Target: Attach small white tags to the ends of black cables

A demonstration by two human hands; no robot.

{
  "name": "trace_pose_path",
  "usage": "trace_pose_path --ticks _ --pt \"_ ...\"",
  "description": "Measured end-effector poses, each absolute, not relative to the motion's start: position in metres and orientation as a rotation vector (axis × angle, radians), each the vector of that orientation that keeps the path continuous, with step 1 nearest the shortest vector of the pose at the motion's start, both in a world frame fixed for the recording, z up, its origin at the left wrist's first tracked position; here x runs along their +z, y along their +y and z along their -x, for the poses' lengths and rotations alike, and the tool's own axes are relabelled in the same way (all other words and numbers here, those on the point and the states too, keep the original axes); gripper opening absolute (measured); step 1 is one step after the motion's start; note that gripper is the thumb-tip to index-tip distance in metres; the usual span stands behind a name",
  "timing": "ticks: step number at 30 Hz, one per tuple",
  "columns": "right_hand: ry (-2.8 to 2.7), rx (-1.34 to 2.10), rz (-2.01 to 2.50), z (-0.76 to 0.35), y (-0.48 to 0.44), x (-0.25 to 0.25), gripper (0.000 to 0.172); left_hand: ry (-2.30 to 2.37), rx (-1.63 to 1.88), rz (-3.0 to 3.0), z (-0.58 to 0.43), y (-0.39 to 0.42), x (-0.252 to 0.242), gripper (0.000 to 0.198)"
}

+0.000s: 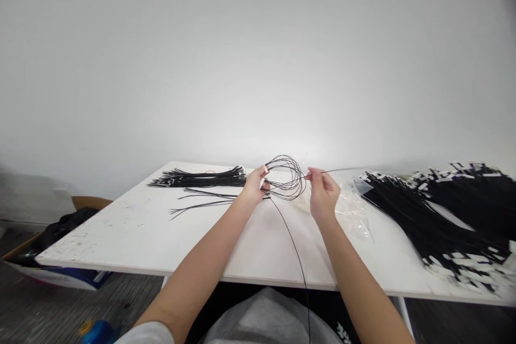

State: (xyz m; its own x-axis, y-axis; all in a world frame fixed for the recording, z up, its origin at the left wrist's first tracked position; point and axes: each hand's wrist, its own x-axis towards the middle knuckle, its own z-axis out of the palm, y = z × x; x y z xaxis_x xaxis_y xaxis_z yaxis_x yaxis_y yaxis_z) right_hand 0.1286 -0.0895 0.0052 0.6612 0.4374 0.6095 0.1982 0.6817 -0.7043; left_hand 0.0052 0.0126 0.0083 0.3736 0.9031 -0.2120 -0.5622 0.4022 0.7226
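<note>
My left hand is closed around a looped bundle of thin black cables, held above the white table. White connector ends show at its fingers. Several loose cable ends stick out to the left of this hand, and one strand hangs down past the table's front edge. To the right of the loops, my right hand pinches a thin black cable that runs on to the right. Behind my left hand lies a flat bundle of black cables on the table.
Big piles of black cables with white ends cover the table's right side. A clear plastic bag lies beside them. On the floor at left stand an open cardboard box with black contents and a blue object with a yellow top.
</note>
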Motion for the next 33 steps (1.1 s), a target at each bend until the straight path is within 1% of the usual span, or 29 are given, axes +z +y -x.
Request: trace_pose_path --ticks 3,6,10,13,15,17,20,24,29,33 --pt "-0.542 0.306 0.616 -0.147 -0.088 0.012 0.025 0.676 1.072 -0.784 -0.006 0.009 0.008 0.019" --pt "-0.394 0.380 0.506 -0.165 -0.094 0.019 0.031 0.645 1.088 -0.914 -0.006 0.006 0.008 0.019" --pt "-0.416 0.449 0.545 -0.172 -0.104 0.025 0.032 0.615 1.072 -0.977 -0.006 0.004 0.008 0.019" --pt "-0.616 0.480 0.677 -0.163 -0.104 0.023 0.027 0.605 1.070 -1.024 -0.007 0.003 0.008 0.019" --pt "-0.823 0.445 0.828 -0.151 -0.101 0.018 0.021 0.601 1.076 -1.076 -0.008 0.003 0.008 0.020" --pt "-1.089 0.411 1.018 -0.139 -0.098 0.012 0.020 0.596 1.077 -1.131 -0.009 0.001 0.008 0.022" --pt "-1.295 0.214 1.185 -0.123 -0.095 0.007 0.016 0.579 1.062 -1.170 -0.009 -0.001 0.009 0.023" --pt "-1.274 0.004 1.282 -0.117 -0.097 0.009 0.017 0.543 0.976 -1.122 -0.008 -0.003 0.011 0.023" --pt "-1.213 -0.039 1.258 -0.122 -0.099 0.012 0.022 0.500 0.879 -1.066 -0.007 -0.003 0.011 0.025" --pt "-1.224 -0.055 1.246 -0.123 -0.098 0.011 0.022 0.473 0.817 -1.055 -0.006 -0.002 0.011 0.028"
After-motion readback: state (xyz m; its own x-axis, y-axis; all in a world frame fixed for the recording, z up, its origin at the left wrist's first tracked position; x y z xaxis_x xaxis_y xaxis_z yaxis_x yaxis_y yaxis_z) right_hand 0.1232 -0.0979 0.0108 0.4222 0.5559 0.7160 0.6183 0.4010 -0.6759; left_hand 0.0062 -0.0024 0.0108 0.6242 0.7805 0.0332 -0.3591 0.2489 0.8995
